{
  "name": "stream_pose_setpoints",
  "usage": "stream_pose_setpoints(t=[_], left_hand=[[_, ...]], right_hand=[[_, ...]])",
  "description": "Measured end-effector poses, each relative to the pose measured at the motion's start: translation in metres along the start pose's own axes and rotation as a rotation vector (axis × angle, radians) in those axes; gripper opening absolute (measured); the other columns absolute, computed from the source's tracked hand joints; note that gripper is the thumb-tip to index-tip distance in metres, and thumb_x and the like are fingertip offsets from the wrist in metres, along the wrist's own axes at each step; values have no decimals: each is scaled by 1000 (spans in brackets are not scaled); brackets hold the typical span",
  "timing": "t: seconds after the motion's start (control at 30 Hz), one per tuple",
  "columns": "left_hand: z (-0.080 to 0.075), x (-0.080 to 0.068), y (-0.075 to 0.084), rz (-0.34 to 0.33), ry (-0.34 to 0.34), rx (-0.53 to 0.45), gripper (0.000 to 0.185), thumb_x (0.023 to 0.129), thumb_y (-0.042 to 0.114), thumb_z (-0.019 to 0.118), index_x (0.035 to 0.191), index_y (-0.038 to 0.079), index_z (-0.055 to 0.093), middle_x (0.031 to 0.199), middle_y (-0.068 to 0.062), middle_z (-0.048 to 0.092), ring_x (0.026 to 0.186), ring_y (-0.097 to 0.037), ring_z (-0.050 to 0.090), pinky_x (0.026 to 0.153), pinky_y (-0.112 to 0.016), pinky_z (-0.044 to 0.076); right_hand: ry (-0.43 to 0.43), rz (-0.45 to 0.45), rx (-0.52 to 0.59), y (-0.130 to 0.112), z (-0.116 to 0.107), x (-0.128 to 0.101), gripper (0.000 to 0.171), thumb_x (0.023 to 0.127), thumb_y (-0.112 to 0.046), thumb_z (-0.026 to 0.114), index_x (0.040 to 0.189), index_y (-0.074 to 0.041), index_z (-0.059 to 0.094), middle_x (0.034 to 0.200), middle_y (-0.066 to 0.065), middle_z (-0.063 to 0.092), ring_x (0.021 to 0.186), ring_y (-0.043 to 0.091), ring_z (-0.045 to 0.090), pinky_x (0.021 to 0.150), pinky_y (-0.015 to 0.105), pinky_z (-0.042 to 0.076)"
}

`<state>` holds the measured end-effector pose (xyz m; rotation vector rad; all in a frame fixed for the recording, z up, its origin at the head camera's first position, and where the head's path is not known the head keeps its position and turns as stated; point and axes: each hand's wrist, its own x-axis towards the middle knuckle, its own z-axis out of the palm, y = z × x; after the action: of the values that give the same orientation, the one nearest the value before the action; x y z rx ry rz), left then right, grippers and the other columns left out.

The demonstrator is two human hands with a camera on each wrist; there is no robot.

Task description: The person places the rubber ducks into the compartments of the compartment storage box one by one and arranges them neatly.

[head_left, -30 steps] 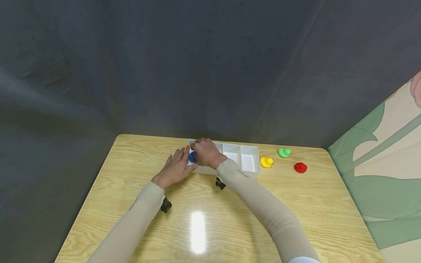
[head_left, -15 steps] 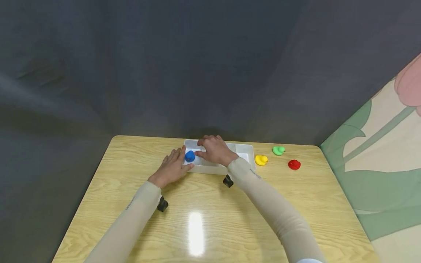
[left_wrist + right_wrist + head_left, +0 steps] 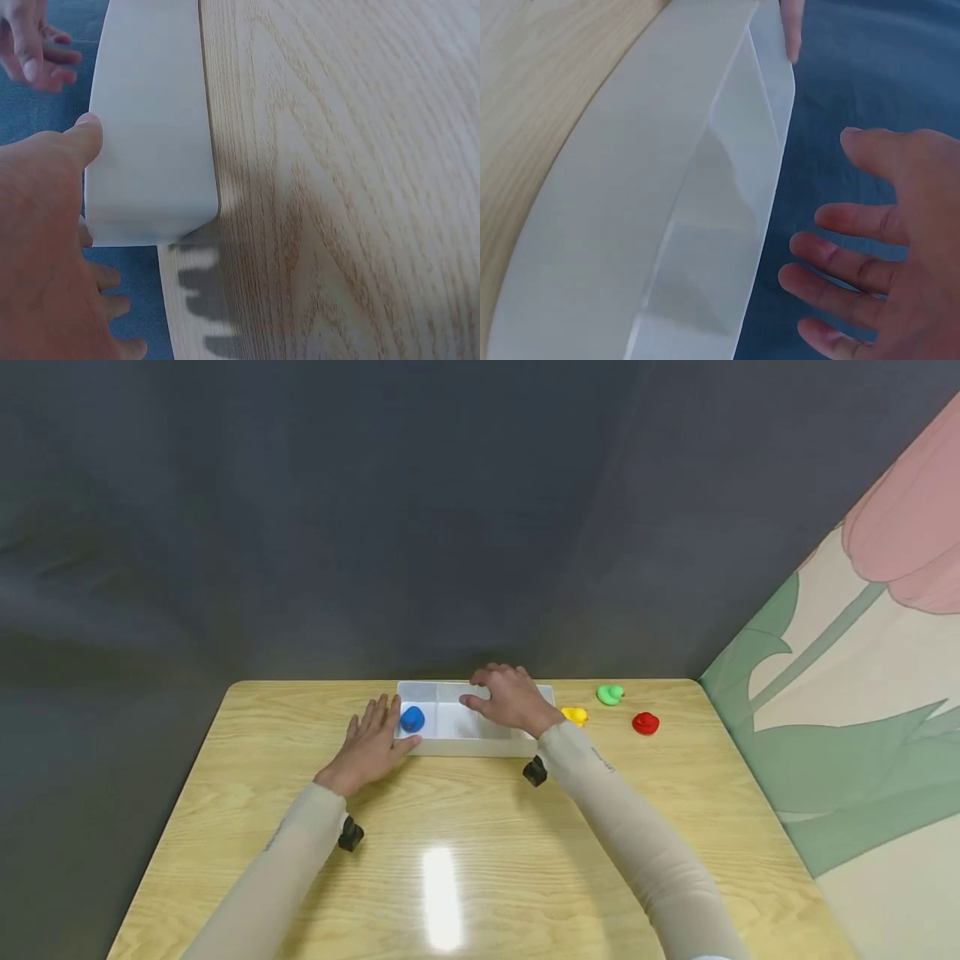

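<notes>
A white divided box [image 3: 457,747] stands near the table's far edge. In its leftmost compartment lies a blue toy [image 3: 412,719], probably a duck like the others. My left hand [image 3: 366,750] touches the box's left end with spread fingers; the left wrist view shows its thumb [image 3: 88,137] at the front wall's upper edge. Over the right part of the box hovers my right hand [image 3: 513,700], holding nothing. Its fingers [image 3: 855,266] are apart and loosely bent in the right wrist view, beyond the box's rim. This hand hides some compartments in the head view.
Right of the box are a yellow duck [image 3: 575,716], a green duck [image 3: 610,695] and a red duck [image 3: 645,723] on the wooden table [image 3: 480,843]. A dark curtain [image 3: 465,527] hangs behind the table's far edge, and a patterned cloth [image 3: 862,710] at the right.
My right hand has left the blue toy and moved right across the box, its fingers opening. The blue toy stays in the left compartment. My left hand remains at the box's left end.
</notes>
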<state>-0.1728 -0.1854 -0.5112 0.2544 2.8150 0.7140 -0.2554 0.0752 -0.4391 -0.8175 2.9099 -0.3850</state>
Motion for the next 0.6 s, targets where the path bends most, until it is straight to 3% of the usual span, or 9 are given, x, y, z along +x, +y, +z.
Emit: stream_pose_setpoints(t=[0.3,0.6], left_hand=[[-2,-2,2,1,1,3,88,100,62,36,160,13,-5,168,-18,-7,156,-41,-5,123,-65,-1],[-3,-3,1,12,-10,-26,88,100,63,35,160,13,-7,168,-16,-10,156,-40,-7,123,-65,-1]], right_hand=[[40,34,32,27,-10,-15,44,96,-48,61,123,-14,69,120,5,70,114,26,64,103,52,44],[57,49,32,38,-16,-21,45,96,-46,61,122,-11,69,118,7,70,112,28,65,101,53,44]])
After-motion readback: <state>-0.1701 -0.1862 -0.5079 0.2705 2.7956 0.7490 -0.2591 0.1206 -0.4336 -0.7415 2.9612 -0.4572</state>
